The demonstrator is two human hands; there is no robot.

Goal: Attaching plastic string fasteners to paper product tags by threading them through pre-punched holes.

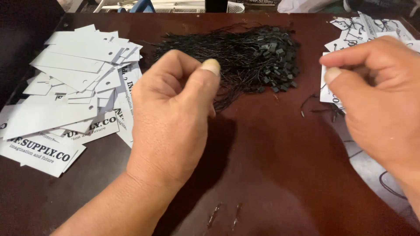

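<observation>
Dark reddish-brown polished table (271, 175) fills nearly the whole view, its glossy top catching a faint reflection near the near edge. Beyond the far edge only scraps of the room show: a white wire rack (175, 6) and some pale bundled material, too cut off to tell more.

Along the left edge lies a loose heap of white rectangular card tags (70, 87), many overlapping, some blank side up with a small punched hole, others showing black print. At the far right corner sits a second pile of white card tags with black strings already on them (363, 30), spreading down the right edge.

At the middle of the far edge rests a thick bundle of thin black strings with small black plastic locks (236, 57), the locks gathered at its right end.

The left hand (173, 118) comes up from the near edge, wrist bent, fingers curled in with the thumb pressed against the forefinger; it sits just in front of the bundle's near side, pinching at the string ends, though whether a strand is really caught between the fingertips I cannot tell. The right hand (376, 96) enters from the right edge, fingers folded and thumb pressed on one white tag (326, 94), which it grips. A loose black string (308, 102) trails on the table just beside that tag, between the two hands.
</observation>
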